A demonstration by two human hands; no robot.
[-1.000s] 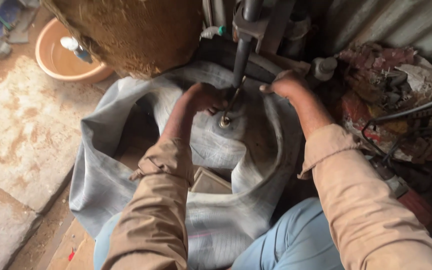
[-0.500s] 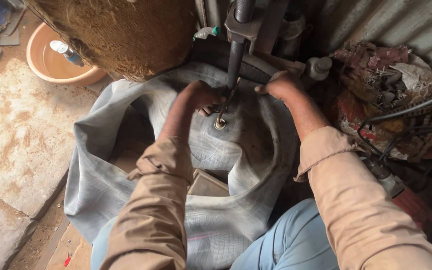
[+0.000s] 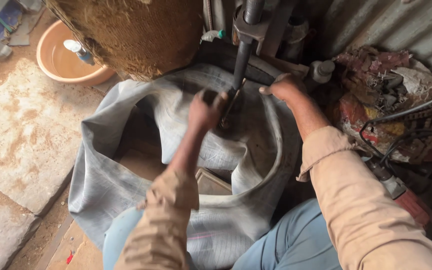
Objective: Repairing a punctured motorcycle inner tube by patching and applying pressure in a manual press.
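since half a second ago the left hand (image 3: 207, 109) has been lifted off the grey inner tube (image 3: 126, 200) and drawn a little nearer, and it is now blurred with motion; the right hand (image 3: 285, 86) has stayed where it was.

the left hand is closed in a fist around a small dark object that cannot be identified, just left of the vertical metal rod (image 3: 242, 55). the right hand is laid flat, fingers loosely spread and holding nothing, on the tube's far right fold. the rod is seen coming down from a clamp-like metal frame (image 3: 248, 25) at the far edge to a spot on the tube between the two hands; whether it is pressed tight there cannot be told.

the tube is draped in a large slack ring across the middle of the scene, over the knees in blue trousers (image 3: 296, 240). a flat stone slab (image 3: 21, 135) lies at the left, an orange plastic basin (image 3: 66, 62) at the far left, and a heap of rags and cables (image 3: 396, 100) at the right.

judged from this, the tube has been placed under the press, while the clamping looks unfinished, since both hands are kept at the contact point.
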